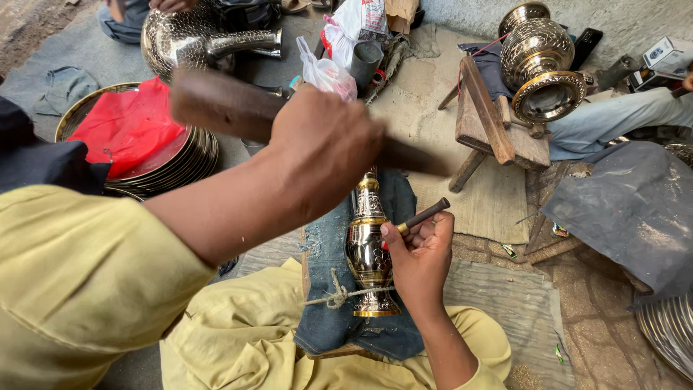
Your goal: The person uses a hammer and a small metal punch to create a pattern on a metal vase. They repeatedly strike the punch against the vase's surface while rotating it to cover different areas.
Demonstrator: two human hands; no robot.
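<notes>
**Mallet raised over the brass vase, chisel set on its belly**

From my remote seat I saw little free room in the middle of the frame. The brass vase [368, 249] lay lengthwise on a strip of blue denim [326, 289] at lower centre, lashed down by a knotted cord [338, 296] across its foot. Yellow-clad knees hemmed it in from below, and a stack of round metal trays [189, 160] under a red cloth [126, 126] crowded the left. A low wooden stool [491, 123] stood at upper right, well apart from the vase, with bare matting between them as the only open ground.

My right hand [420, 253], at centre right, was pinched around a short dark chisel [424, 215], thumb and fingers closed on its shaft; the tip met the side of the vase, though the exact contact point was hidden by the thumb. My left hand [325, 144], at centre top, was clenched tight on a wooden mallet [224, 105], blurred, held above the vase and clear of it.

A second engraved brass vessel [538, 65] lay at upper right beside another person's grey trouser leg [613, 119].
</notes>
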